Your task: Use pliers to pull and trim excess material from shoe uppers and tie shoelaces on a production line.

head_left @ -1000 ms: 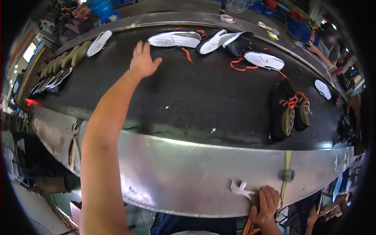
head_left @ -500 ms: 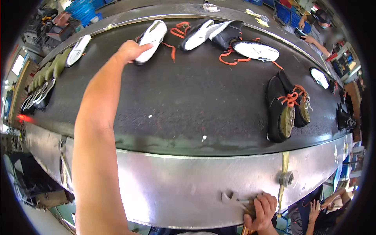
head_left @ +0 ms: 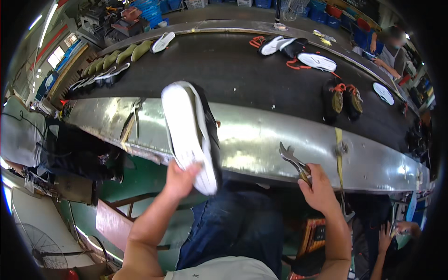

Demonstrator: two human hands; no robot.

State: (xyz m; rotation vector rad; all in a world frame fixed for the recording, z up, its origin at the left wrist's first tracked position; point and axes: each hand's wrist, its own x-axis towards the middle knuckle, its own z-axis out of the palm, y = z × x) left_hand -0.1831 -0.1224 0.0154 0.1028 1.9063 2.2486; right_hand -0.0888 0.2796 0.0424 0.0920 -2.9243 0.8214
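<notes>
My left hand [head_left: 181,181] is closed on one end of a shoe [head_left: 184,121], thumb pressed on its white underside. The shoe is raised over the near metal ledge, white bottom facing me, dark upper turned to the right. My right hand [head_left: 322,191] grips the handles of a pair of pincers [head_left: 291,161]. Their curved metal jaws are apart and point up and left above the ledge. Nothing sits between the jaws.
A black belt [head_left: 233,70] carries white-bottomed shoes [head_left: 317,61], dark shoes with orange laces [head_left: 333,100] and olive shoe parts [head_left: 126,53]. More pincers [head_left: 136,116] lie on the metal ledge [head_left: 252,135]. A tape roll [head_left: 343,148] sits there. People stand left and right.
My left hand has brought the shoe from the belt's far side back toward me and turned it upright. My right hand has lifted the pincers off the ledge. The view has shifted.
</notes>
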